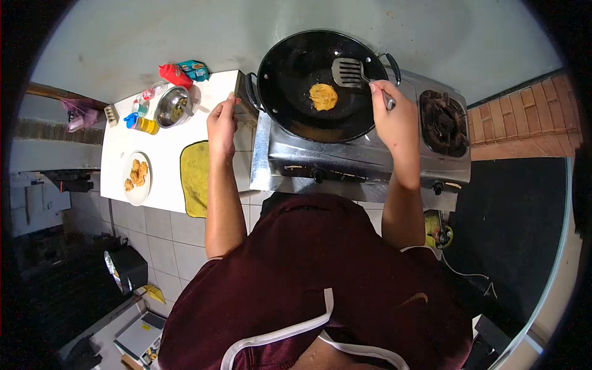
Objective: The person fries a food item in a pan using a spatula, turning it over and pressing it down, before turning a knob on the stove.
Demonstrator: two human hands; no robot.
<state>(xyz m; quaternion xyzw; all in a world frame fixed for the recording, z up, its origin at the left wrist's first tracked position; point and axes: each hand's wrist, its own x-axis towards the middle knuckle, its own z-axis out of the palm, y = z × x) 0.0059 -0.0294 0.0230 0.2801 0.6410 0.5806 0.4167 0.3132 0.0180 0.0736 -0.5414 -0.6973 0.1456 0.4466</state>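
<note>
My right hand is closed around the handle of a slotted spatula. The spatula's blade is inside a black wok, to the upper right of a single golden fritter. The wok sits on the left side of a metal gas stove. Just left of the wok's loop handle, my left hand is raised, apart from the handle. Its thumb and fingers are drawn together, and I see nothing in them.
A white table at left holds a steel bowl with a spoon, a yellow bottle, red and teal packets, a plate of fried pieces, and a yellow-green cloth. The stove's second burner is at right.
</note>
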